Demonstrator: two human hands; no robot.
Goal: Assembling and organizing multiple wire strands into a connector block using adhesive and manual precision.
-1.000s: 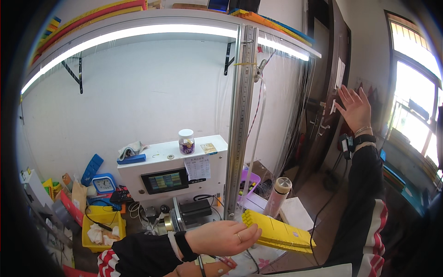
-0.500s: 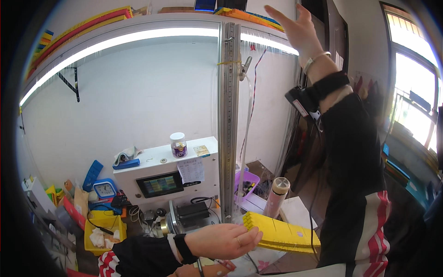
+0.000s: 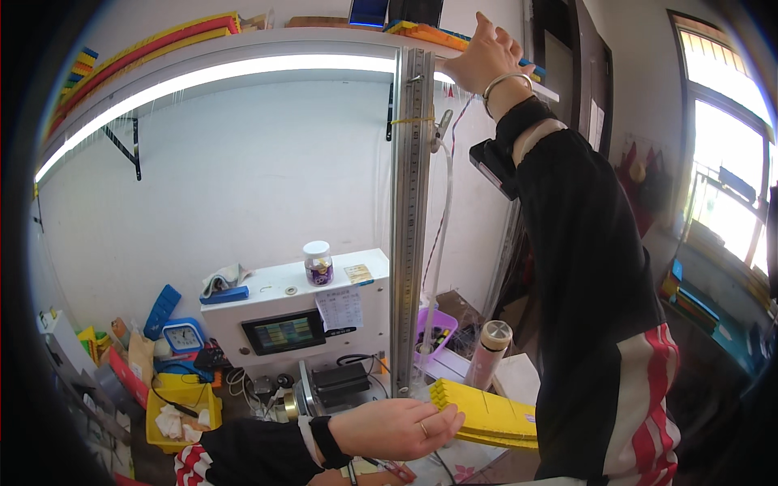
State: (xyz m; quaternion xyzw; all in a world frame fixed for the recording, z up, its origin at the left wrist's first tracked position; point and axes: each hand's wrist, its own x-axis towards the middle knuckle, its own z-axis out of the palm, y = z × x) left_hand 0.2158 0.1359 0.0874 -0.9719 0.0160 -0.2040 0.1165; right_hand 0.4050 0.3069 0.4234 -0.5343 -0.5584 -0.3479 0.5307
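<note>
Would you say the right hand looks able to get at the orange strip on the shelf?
Probably yes: the raised right hand appears near the orange strip, with nothing visible between them.

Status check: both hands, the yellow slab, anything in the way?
Left hand at left end of yellow notched slab, grip unclear. Right hand raised, open, beside top of ruler post. Pink flask close behind slab.

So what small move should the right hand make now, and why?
Probably close the right hand gently: its fingers are spread, it appears in front of the shelf, and no object shows in its grip. The left hand, its fingers curled, is low down at the end of the yellow slabs.
</note>
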